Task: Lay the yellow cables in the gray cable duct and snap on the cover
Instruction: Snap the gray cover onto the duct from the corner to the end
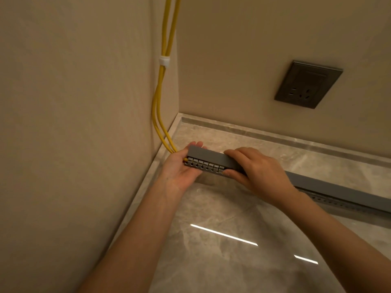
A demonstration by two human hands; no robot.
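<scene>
Two yellow cables (157, 102) run down the left wall through a white clip (164, 60) and enter the left end of the gray slotted cable duct (204, 165), which lies on the marble floor. A gray cover (208, 155) sits on top of the duct and runs off to the right. My left hand (179, 166) cups the duct's left end from below and behind. My right hand (254, 168) clamps over cover and duct together, thumb on the slotted side, fingers on top. The cables inside the duct are hidden apart from a yellow bit at the left end.
The beige walls meet in a corner (177, 92) right behind the duct's left end. A dark wall socket (307, 83) is on the back wall to the right. A marble skirting strip (275, 137) borders the glossy floor (222, 240).
</scene>
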